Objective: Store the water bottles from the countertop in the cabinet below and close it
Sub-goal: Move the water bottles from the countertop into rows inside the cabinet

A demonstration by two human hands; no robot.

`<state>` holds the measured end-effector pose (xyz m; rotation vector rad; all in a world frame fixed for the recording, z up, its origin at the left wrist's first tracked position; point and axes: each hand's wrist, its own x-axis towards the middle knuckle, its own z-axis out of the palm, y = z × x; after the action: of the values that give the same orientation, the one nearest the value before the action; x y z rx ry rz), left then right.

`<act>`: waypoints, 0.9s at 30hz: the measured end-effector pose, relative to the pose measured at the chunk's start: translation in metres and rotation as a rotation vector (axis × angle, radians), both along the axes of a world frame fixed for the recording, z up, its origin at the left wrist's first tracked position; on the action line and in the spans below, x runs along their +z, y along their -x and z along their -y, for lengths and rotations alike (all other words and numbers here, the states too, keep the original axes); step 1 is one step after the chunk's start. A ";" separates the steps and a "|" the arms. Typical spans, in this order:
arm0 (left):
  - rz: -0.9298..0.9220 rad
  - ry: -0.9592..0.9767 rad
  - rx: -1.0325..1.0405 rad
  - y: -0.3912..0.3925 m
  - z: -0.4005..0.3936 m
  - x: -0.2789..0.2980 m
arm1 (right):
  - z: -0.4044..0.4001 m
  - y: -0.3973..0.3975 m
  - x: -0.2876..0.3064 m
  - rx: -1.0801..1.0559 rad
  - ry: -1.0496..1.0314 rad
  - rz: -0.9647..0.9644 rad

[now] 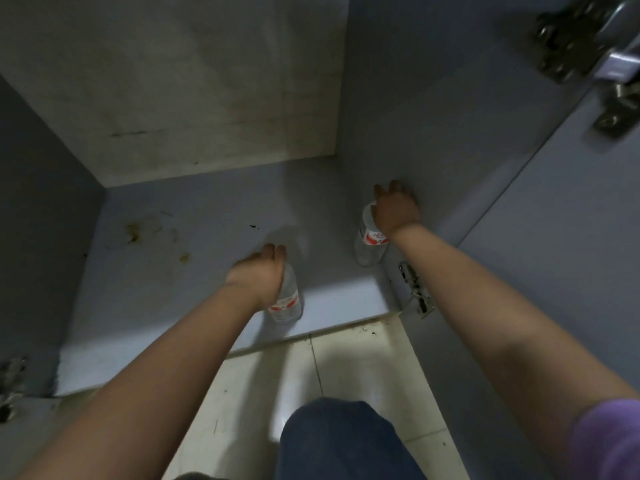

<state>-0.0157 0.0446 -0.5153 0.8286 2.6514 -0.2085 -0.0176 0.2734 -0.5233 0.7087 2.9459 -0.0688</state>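
Note:
Two clear water bottles with red-and-white labels stand inside the open grey cabinet point(194, 244). My left hand point(258, 275) is wrapped around the top of the left bottle point(287, 301), which rests near the front edge of the cabinet floor. Over by the right wall, my right hand point(394, 209) grips the top of the right bottle point(370, 242). Both caps are hidden under my hands.
The cabinet floor has brown stains point(138, 232) at the left. The right door point(561, 237) hangs open, with metal hinges point(417, 289) at its lower edge and up at the top right. Pale floor tiles point(263, 382) and my knee point(346, 441) lie below.

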 end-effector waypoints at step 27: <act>0.045 -0.253 -0.098 0.070 -0.154 0.002 | -0.017 -0.024 -0.027 0.126 0.324 -0.126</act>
<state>-0.0859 0.1984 -0.5137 1.0297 2.6317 0.1232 0.0065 0.2903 -0.5502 0.4874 2.9804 -0.5846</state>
